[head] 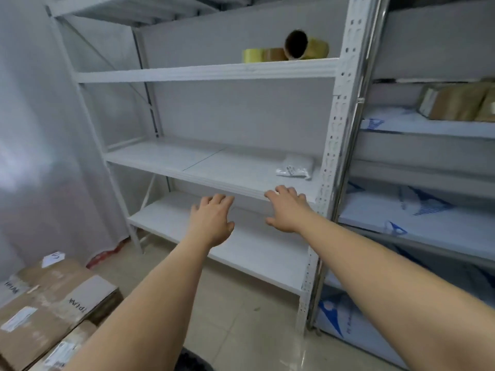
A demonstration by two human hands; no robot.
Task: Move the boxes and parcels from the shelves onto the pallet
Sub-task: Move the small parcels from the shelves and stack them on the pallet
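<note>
A small white plastic parcel with a printed label lies on the middle shelf of the white metal rack, near its right post. Both my arms stretch toward that shelf. My left hand hovers in front of the shelf's edge, fingers spread and holding nothing. My right hand is spread as well, its fingertips at the shelf's front edge just below and left of the parcel. Several taped cardboard boxes are stacked at the bottom left. A brown taped parcel sits on the neighbouring rack at the right.
Rolls of packing tape rest on the upper shelf. The bottom shelf is bare. The right-hand rack has shelves covered in white sheets with blue print. A plastic curtain hangs at the left. Tiled floor lies below.
</note>
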